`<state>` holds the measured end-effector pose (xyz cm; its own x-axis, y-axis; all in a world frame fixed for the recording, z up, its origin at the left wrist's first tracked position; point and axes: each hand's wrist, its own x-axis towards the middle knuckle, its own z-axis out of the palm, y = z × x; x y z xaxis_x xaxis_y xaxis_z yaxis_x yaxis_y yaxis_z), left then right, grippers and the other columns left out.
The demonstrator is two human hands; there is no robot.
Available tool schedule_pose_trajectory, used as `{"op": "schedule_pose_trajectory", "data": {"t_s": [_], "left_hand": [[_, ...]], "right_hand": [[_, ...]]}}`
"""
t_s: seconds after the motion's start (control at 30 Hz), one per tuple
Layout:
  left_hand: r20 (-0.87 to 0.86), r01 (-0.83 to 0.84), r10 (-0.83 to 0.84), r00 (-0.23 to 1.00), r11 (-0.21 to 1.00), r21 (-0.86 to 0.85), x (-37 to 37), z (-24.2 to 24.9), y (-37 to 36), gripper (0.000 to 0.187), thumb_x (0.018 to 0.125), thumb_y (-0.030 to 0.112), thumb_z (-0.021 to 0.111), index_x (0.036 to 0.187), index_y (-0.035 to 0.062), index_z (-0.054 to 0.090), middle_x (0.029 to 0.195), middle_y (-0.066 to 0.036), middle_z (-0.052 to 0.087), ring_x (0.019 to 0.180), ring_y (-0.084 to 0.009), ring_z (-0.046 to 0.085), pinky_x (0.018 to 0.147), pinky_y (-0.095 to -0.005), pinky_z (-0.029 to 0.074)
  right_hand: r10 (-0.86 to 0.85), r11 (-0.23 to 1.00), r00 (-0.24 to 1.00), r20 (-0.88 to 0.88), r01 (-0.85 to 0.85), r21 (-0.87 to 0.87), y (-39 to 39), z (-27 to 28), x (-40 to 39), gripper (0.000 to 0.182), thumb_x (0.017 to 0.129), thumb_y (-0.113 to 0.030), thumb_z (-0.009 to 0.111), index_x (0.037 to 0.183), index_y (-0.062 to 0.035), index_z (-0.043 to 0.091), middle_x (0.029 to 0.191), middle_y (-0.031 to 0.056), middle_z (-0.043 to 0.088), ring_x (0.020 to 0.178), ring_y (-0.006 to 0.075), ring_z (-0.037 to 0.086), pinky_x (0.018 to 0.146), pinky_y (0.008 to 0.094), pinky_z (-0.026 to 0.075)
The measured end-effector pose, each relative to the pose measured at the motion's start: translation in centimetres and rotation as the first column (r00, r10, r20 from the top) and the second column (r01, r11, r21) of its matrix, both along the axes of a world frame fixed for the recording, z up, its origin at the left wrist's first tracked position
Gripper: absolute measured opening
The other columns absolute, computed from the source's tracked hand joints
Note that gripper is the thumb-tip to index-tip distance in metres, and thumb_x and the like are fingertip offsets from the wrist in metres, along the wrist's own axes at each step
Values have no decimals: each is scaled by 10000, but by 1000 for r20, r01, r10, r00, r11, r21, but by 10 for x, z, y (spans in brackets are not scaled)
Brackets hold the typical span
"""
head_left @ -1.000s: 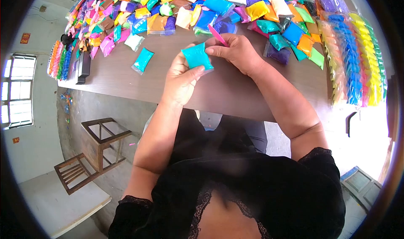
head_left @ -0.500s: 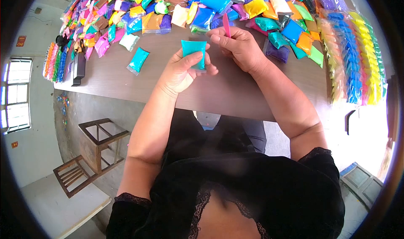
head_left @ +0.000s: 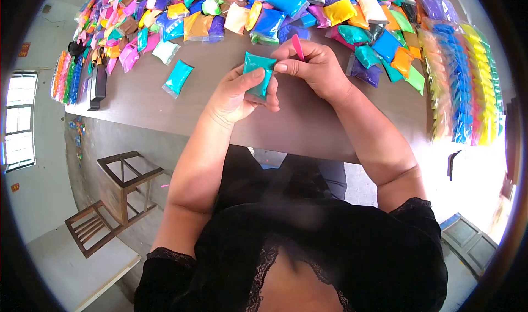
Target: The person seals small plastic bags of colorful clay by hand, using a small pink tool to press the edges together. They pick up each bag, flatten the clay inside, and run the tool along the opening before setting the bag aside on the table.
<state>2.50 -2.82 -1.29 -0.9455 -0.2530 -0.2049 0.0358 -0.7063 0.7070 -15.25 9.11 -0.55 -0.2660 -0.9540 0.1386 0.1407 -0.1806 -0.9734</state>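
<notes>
The left hand (head_left: 237, 95) stays clamped on the teal packet (head_left: 258, 75) – tilted now, above the brown table (head_left: 308, 119) (near the far pile) – while the right hand (head_left: 314, 67), pinching a pink stick (head_left: 297, 47), has closed onto its top edge, so work on the packet's mouth looks underway.

Bare surface (head_left: 308, 119) lies open across the frame's middle; piled packets (head_left: 264, 9) block the top, bundled strips (head_left: 462, 75) the right edge, a lone teal packet (head_left: 178, 78) sits left of centre
</notes>
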Motion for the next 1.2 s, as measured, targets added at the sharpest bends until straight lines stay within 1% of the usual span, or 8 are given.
{"op": "schedule_pose_trajectory", "data": {"t_s": [0.23,0.53,0.63,0.7,0.83,0.93,1.13,1.2], "left_hand": [[48,9,-9,999,1000,-15,0,3,2,306,895,243,691,1082,20,596,848,-131,687,686,-280,699,607,-428,607],[39,-22,25,999,997,-73,-4,4,7,324,920,238,665,1128,3,585,862,-139,665,685,-267,687,598,-435,596],[-2,-40,40,999,993,-107,-5,3,8,335,920,243,670,1143,12,576,865,-132,659,718,-265,687,640,-414,589],[-24,-92,90,996,982,-163,-5,1,14,332,922,239,670,1150,18,574,870,-127,658,736,-263,685,665,-403,584],[-3,-171,179,984,936,-308,-8,5,25,380,893,207,710,1170,13,538,890,-91,662,812,-232,688,751,-345,551],[51,-203,244,969,893,-403,-9,3,30,348,897,196,704,1145,15,538,893,-80,658,830,-212,688,750,-336,553],[46,-197,240,970,878,-436,-9,2,32,320,900,202,701,1110,23,540,931,-70,646,837,-202,690,753,-328,551],[41,-198,241,970,874,-444,-8,-1,29,305,913,191,687,1132,31,550,920,-78,654,824,-225,692,753,-361,560]], "right_hand": [[-10,1000,1000,-3,10,-11,-1,-3,0,140,855,-59,724,986,-15,698,990,42,650,940,148,604,856,290,493],[-27,995,980,-199,6,-104,-5,-3,-1,87,899,-118,690,925,-39,664,926,8,605,834,114,553,751,256,467],[-41,997,999,13,40,70,-1,5,6,106,920,-159,674,945,-56,666,884,-5,605,713,84,508,639,227,423],[-146,962,969,198,92,259,-3,4,6,144,928,-198,674,954,-56,672,832,-11,601,606,56,427,542,212,354],[-137,958,973,183,83,276,0,10,4,213,913,-238,702,984,-37,692,814,-17,636,632,57,470,594,215,400],[-64,968,990,127,31,247,2,8,5,178,927,-208,679,948,-31,667,799,3,620,575,48,420,509,210,352],[-78,991,992,98,67,112,1,2,8,163,940,-212,662,923,-50,665,745,-22,578,612,51,469,542,211,370],[-203,970,979,1,201,139,2,6,10,191,941,-239,663,911,-50,665,721,-37,545,607,44,459,535,215,361]]}}
